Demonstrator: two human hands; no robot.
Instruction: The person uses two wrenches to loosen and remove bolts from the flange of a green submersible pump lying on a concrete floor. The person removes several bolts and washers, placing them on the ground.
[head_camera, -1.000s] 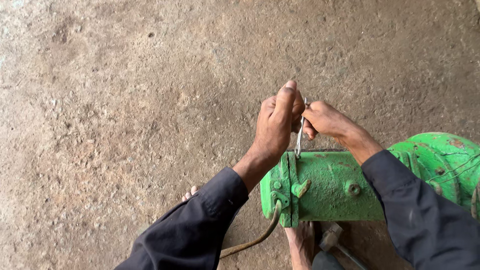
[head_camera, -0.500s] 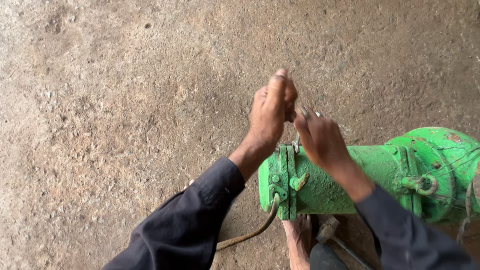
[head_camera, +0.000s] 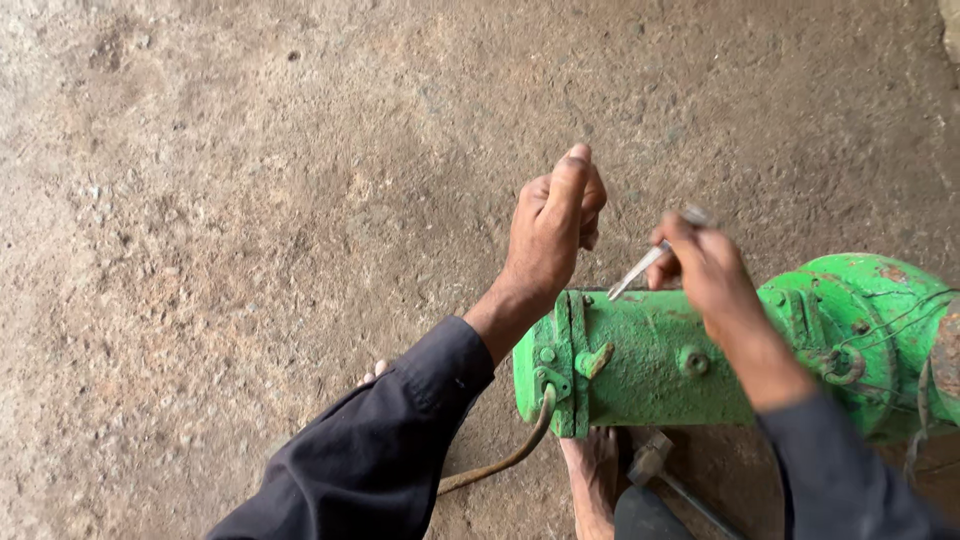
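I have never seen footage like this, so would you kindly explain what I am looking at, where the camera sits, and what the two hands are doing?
The picture comes from a camera worn on the person's head, looking down at their own arms in dark long sleeves. Below them is a rough, stained concrete floor. On it lies a green painted metal cylinder-shaped machine housing, on its side, chipped and rusty, with a flanged, bolted end and a thin brownish cable leaving that end.

The left hand is raised above the flanged end, fingers curled; whether it grips anything I cannot tell. The right hand pinches a slim, pointed silvery metal tool, angled down towards the housing's top edge.

Beneath the housing you can see a bare foot and a hammer-like metal tool on the ground.
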